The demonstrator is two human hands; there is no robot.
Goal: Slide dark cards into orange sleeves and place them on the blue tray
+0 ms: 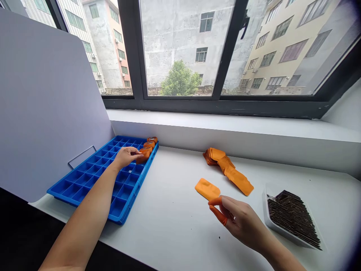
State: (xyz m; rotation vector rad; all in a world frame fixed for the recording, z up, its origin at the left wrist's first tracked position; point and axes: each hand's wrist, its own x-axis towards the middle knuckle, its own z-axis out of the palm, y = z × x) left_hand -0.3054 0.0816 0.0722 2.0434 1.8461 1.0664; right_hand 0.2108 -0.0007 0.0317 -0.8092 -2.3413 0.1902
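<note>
My left hand (126, 156) reaches over the blue compartment tray (124, 192), its fingers pinched on an orange piece (142, 158) at the tray's right side. Behind that piece, several orange rounded items (149, 144) fill compartments along the right edge toward the back. My right hand (234, 216) wears orange covers on its thumb and index finger. Those two fingertips are a little apart, with nothing visible between them, by the near corner of a flat orange piece (207, 189) on the table. Farther back lies a fanned stack of orange pieces (225, 164).
A white container (284, 230) packed with thin dark pieces (293, 218) stands at the right. A pale panel (50, 98) rises at the left, with a metal wire handle (81, 156) beside the tray. The window ledge (225, 128) runs along the back.
</note>
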